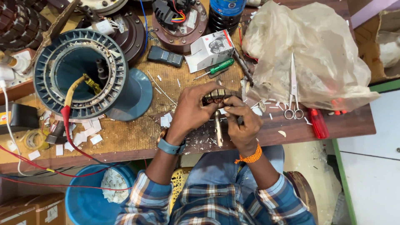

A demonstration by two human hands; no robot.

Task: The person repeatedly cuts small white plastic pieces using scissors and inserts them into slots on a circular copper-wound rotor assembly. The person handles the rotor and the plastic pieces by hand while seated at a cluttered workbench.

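My left hand (191, 111) grips a small round motor armature (220, 94) with dark and brass-coloured segments, holding it just above the wooden workbench (137, 135). My right hand (241, 121) pinches at the armature's underside, fingers closed around its metal shaft (218, 129), which points down toward me. A blue watch is on my left wrist and an orange bead band on my right. Small white paper slips (166, 119) lie on the bench beside my left hand.
A large blue ribbed stator (81, 73) with red and yellow leads stands at left. A green screwdriver (216, 68), a white box (210, 48), scissors (293, 89) on a crumpled plastic bag (316, 54), a red lighter (318, 123) and a blue bucket (89, 200) surround the work spot.
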